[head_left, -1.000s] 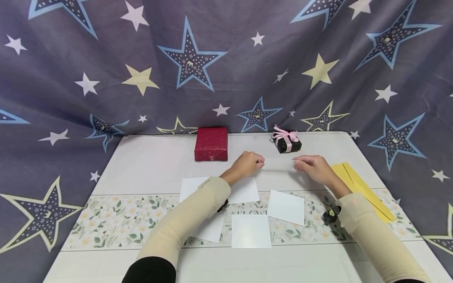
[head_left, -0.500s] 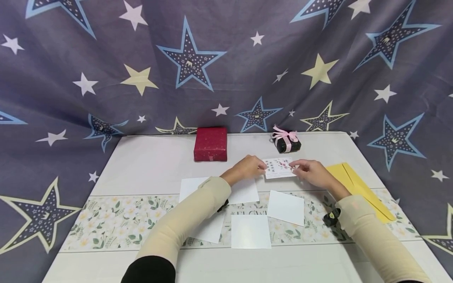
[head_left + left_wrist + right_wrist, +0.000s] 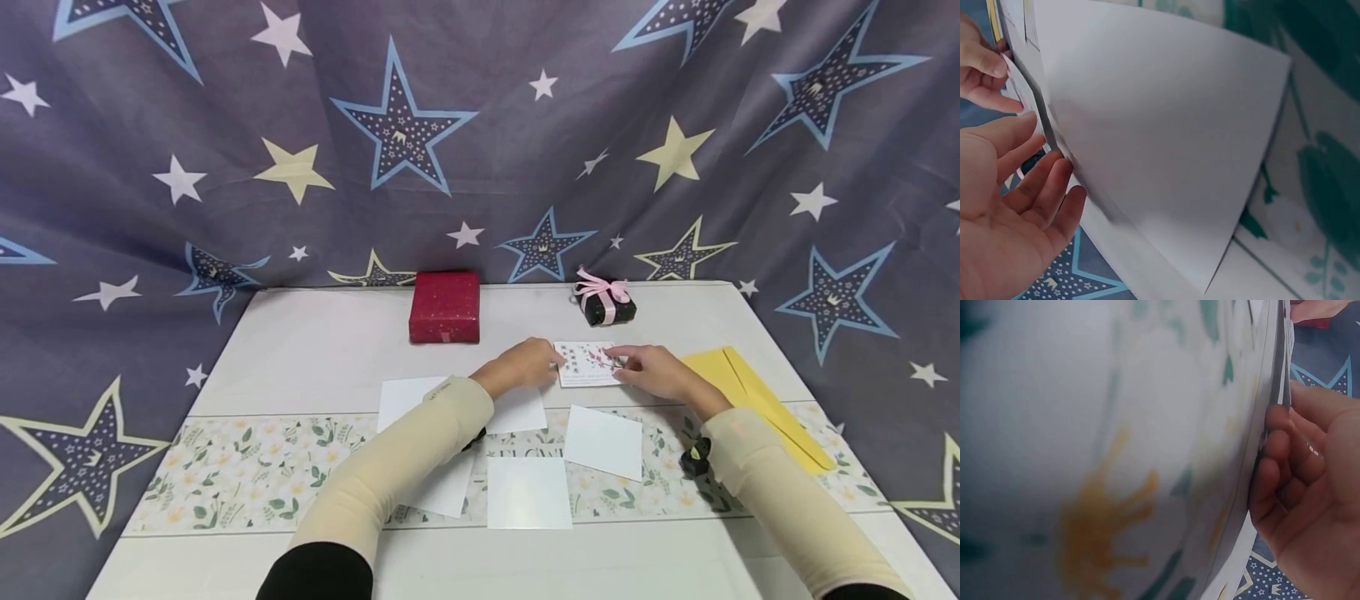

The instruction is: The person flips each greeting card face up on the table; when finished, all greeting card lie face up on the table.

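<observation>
A small floral card point(image 3: 587, 364) lies low over the white table point(image 3: 315, 350), between my two hands. My left hand point(image 3: 534, 364) is at its left edge; in the left wrist view its fingers point(image 3: 1047, 187) are loosely straight and the thumb tip touches the card's thin edge point(image 3: 1022, 87). My right hand point(image 3: 628, 365) holds the card's right edge. In the right wrist view the right hand point(image 3: 1285, 419) has curled fingers and the thumb lies over the card's edge point(image 3: 1284, 356).
A red gift box point(image 3: 445, 306) and a black box with a pink ribbon point(image 3: 606, 302) stand at the back. A yellow envelope point(image 3: 750, 392) lies right. Several white sheets point(image 3: 529, 492) lie on a floral runner point(image 3: 225, 467) near me.
The card came up between both hands with its floral face showing, then moved down and slightly towards me until it lies nearly flat. Both hands followed it.
</observation>
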Available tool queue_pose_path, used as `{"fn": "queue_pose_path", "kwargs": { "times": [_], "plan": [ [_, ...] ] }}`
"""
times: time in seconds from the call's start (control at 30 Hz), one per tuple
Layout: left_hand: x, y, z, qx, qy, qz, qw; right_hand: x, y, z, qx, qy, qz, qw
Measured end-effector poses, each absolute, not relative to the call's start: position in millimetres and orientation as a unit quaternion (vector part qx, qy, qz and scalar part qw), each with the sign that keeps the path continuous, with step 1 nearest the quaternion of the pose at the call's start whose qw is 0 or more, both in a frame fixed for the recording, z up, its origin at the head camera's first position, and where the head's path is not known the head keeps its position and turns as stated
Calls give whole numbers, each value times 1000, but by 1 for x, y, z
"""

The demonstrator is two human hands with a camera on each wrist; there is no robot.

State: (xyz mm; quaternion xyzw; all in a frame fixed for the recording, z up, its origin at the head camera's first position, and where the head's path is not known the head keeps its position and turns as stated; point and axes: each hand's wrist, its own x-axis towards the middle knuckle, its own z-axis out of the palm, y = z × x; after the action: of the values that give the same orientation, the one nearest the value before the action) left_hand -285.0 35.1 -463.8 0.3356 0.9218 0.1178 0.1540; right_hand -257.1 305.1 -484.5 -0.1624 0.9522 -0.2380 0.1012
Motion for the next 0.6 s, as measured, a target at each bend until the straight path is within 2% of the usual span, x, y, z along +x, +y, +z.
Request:
{"fn": "queue_pose_path", "kwargs": {
  "times": [0.27,0.6],
  "plan": [
    [-276,35,-459,361,921,47,139,-259,302,-485,-159,953,-229,122],
    [-271,34,-457,361,919,60,150,-257,302,-482,-161,952,-229,126]
  ]
}}
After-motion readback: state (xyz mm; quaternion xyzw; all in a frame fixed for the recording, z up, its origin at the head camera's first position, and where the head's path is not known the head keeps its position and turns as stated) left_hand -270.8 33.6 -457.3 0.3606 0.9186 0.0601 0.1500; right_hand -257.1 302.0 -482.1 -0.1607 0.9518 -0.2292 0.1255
